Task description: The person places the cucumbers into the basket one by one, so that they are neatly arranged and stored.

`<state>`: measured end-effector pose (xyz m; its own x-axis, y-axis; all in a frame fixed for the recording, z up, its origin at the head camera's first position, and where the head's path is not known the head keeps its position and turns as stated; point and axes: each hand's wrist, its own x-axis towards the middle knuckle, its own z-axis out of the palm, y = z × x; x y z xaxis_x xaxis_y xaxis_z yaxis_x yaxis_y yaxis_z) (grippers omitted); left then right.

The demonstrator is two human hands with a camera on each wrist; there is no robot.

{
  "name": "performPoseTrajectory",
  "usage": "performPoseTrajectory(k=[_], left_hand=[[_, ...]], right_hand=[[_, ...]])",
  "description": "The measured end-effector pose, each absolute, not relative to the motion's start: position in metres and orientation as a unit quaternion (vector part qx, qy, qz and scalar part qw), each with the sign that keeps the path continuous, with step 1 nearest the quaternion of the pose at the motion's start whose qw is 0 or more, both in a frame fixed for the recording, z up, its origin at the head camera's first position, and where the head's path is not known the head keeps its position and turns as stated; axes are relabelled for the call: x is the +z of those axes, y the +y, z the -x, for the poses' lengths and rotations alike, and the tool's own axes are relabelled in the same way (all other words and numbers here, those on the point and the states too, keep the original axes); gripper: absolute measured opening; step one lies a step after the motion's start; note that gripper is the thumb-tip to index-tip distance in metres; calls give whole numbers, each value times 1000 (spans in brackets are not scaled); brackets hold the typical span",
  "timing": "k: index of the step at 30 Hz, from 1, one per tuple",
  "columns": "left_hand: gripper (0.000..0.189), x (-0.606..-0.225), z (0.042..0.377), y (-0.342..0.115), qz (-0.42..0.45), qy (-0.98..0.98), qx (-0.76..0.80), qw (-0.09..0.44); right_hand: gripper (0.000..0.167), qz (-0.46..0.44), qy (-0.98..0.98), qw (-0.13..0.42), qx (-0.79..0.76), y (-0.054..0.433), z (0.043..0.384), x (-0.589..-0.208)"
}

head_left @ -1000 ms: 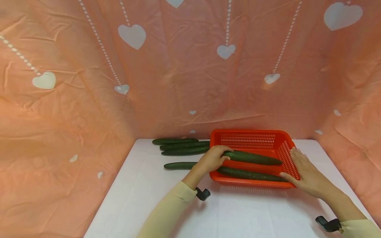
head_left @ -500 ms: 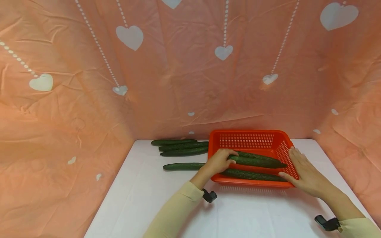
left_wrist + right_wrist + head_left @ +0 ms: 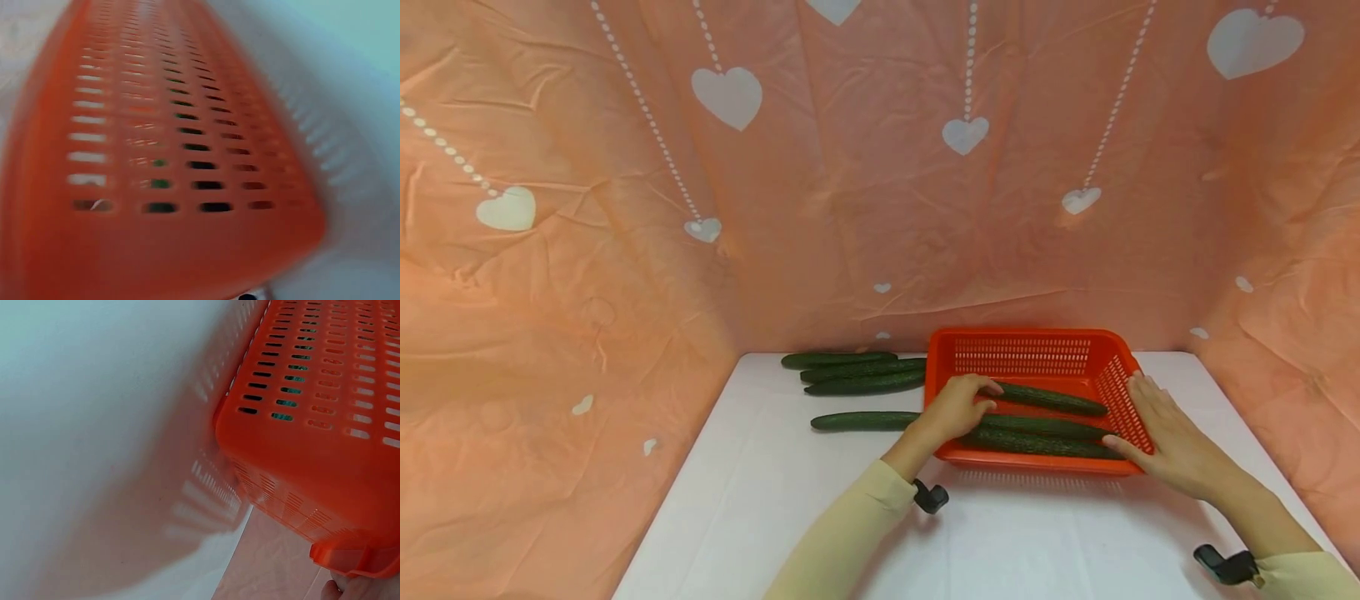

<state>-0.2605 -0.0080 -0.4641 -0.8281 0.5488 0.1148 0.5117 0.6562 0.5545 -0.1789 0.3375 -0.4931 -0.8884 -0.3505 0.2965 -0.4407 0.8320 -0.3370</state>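
Note:
A red plastic basket (image 3: 1030,460) with slotted walls stands on the table, holding 3 dark green cucumbers: a back one (image 3: 1060,400), a middle one (image 3: 1045,426) and a front one (image 3: 1037,443). Over the basket's left end is my left hand (image 3: 951,410), its fingers loosely bent near the back cucumber's end, with nothing visible between thumb and fingers. My right hand (image 3: 1172,442) rests against the basket's right end with straight fingers, the thumb reaching over the front corner. Both wrist views mostly show the basket's outer wall (image 3: 156,250); fingers (image 3: 359,589) peek in at the right wrist view's lower corner.
Left of the basket, 3 more cucumbers (image 3: 863,368) lie close together at the table's back edge. Another cucumber (image 3: 857,421) lies nearer, its right end hidden by my left arm. Peach cloth (image 3: 880,208) with white hearts hangs behind and at both sides of the white table (image 3: 760,517).
My left hand moved slightly right and lowered a cucumber into the basket, between the other two, then let go of it. My right hand stayed at the basket's right end.

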Motion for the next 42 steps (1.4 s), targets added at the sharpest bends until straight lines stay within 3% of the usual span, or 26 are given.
performPoseTrajectory(k=[9, 22, 34, 42], left_hand=[[26, -450, 260, -50, -263, 904, 338, -13], [27, -461, 266, -131, -235, 891, 387, -33], [27, -481, 265, -188, -234, 903, 357, -35], [29, -496, 261, -217, -208, 918, 336, -4]], right_hand=[[101, -205, -952, 113, 197, 338, 178, -494], [102, -209, -950, 117, 198, 339, 178, -494], [103, -208, -951, 119, 197, 339, 178, -497], [103, -209, -951, 116, 197, 337, 178, -497]])
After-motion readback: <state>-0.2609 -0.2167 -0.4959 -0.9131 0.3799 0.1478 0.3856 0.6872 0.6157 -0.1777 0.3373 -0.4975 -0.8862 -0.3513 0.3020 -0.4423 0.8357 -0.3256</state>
